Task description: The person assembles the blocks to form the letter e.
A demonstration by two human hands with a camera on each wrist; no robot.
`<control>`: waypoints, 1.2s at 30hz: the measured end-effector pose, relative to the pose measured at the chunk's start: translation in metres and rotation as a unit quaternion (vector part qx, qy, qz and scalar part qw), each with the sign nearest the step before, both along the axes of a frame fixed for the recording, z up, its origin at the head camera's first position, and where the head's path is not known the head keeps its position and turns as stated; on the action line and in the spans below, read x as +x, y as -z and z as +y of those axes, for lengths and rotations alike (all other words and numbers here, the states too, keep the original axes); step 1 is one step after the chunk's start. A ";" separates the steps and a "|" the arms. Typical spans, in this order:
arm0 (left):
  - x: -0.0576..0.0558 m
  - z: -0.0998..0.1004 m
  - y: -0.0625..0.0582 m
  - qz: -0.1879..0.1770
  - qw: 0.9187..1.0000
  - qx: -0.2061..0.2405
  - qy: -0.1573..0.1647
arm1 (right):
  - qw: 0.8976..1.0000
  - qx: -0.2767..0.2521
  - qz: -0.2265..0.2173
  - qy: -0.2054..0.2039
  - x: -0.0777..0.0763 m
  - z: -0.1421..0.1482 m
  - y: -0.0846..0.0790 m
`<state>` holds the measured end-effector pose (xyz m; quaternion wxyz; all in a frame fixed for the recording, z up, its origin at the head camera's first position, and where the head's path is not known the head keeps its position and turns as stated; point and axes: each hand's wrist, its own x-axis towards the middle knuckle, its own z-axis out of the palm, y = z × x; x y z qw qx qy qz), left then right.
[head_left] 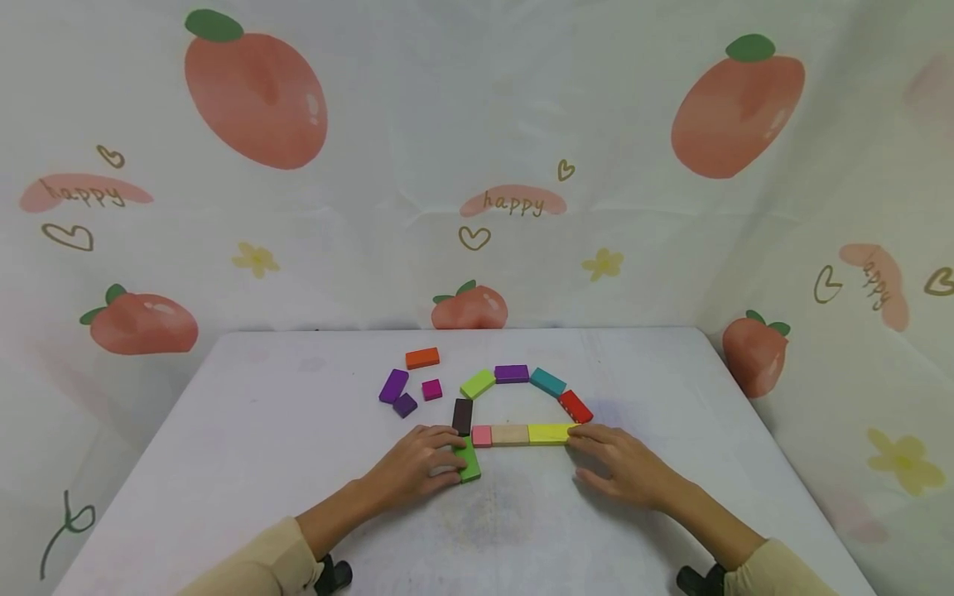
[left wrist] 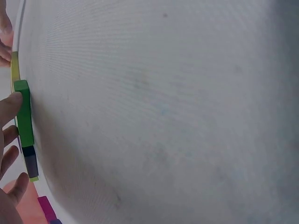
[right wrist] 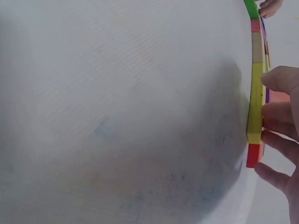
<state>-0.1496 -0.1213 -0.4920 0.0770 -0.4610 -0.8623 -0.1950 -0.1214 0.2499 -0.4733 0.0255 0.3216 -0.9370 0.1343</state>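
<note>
In the head view my left hand (head_left: 417,462) lays its fingertips on a green block (head_left: 469,460) at the lower left of a shape made of flat coloured blocks. Above the green block stands a black block (head_left: 463,416). A straight row runs right from there: a pink block (head_left: 482,436), a tan block (head_left: 510,434) and a yellow block (head_left: 549,434). My right hand (head_left: 622,462) touches the yellow block's right end, its fingers fairly straight and covering that end. In the right wrist view a red block (right wrist: 253,155) shows just past the yellow block (right wrist: 255,105).
An arc of lime (head_left: 478,384), purple (head_left: 511,374), teal (head_left: 547,382) and red (head_left: 575,406) blocks curves above the row. Orange (head_left: 422,358), magenta (head_left: 431,389) and several purple blocks (head_left: 393,386) lie loose at the left. A printed cloth (head_left: 387,165) hangs behind the white table (head_left: 246,430).
</note>
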 end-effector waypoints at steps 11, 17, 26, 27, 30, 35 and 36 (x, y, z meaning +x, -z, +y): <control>0.000 0.002 0.002 -0.004 1.000 0.006 0.002 | 0.997 -0.044 0.059 -0.003 -0.004 0.005 0.009; 0.000 0.002 0.001 -0.004 1.000 0.004 0.000 | 0.998 -0.045 0.051 -0.006 -0.008 0.011 0.014; 0.000 0.002 0.000 -0.004 1.000 0.004 0.001 | 0.999 -0.043 0.018 -0.007 -0.010 0.013 0.015; 0.000 0.002 0.000 -0.004 1.000 0.004 0.000 | 0.999 -0.043 0.015 -0.008 -0.010 0.013 0.014; 0.000 0.002 0.000 -0.002 1.000 0.005 0.000 | 0.999 -0.041 0.008 -0.006 -0.011 0.012 0.013; 0.000 0.001 0.000 0.005 1.000 0.003 0.001 | 0.999 -0.038 -0.005 0.000 -0.011 0.011 0.011; 0.000 0.001 0.000 0.006 1.000 0.002 0.001 | 0.999 -0.038 -0.006 0.000 -0.011 0.010 0.011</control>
